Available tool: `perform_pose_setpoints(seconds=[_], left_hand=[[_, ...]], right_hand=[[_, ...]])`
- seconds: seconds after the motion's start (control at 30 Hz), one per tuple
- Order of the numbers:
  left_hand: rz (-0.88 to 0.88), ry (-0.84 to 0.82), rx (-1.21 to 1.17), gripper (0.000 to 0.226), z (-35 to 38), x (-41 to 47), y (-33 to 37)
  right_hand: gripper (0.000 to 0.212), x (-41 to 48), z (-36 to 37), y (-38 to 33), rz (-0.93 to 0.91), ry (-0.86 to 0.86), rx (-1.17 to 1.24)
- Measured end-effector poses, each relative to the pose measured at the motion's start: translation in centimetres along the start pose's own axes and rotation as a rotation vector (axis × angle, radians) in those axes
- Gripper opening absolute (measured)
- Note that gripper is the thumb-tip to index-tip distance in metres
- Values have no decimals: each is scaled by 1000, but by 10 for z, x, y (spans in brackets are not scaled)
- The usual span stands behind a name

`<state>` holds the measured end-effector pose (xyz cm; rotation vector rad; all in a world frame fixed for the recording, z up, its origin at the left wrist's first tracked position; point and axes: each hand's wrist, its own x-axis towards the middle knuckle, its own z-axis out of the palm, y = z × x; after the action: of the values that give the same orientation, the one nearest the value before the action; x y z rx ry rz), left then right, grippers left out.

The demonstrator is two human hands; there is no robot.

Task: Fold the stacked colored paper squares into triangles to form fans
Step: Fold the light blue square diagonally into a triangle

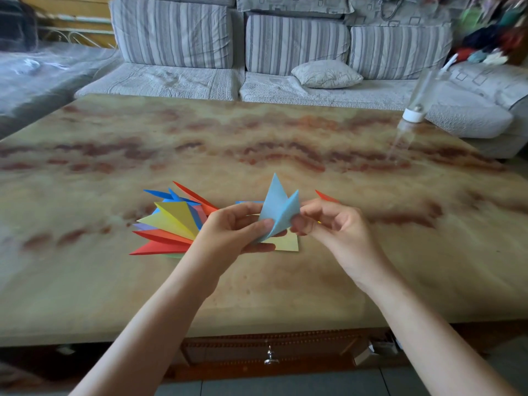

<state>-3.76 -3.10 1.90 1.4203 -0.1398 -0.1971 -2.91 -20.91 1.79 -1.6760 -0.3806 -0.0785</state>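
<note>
Light-blue paper (278, 208), half folded with two points up, was held above the table (285, 144) beside the fan of finished triangles (171, 224). Left hand (228, 230) pinched its lower fold; right hand (325, 224) pinched its right edge. Thin and easily creased, it probably suited a light grip near the crease.

Light-blue folded paper (278, 208), red-veined tan marble table (257, 138), grey-striped sofa (297, 44).
</note>
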Motion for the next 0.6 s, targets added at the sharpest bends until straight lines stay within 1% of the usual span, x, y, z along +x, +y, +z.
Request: perform_pose_setpoints(seconds=[0.13,0.2,0.27,0.37,0.6], left_hand=[[2,-25,67,21,4,-2,-3],[-1,-26,86,19,6,-2,-4],[-6,-5,98,23,8,-1,-2],[0,28,78,31,8,0,-1],[123,168,-50,22,10,0,2]], right_hand=[[4,0,4,1,89,135,124],[8,1,5,1,101,187,150],[11,2,4,0,103,211,177],[13,1,2,0,98,181,180],[14,-2,5,0,116,53,85]])
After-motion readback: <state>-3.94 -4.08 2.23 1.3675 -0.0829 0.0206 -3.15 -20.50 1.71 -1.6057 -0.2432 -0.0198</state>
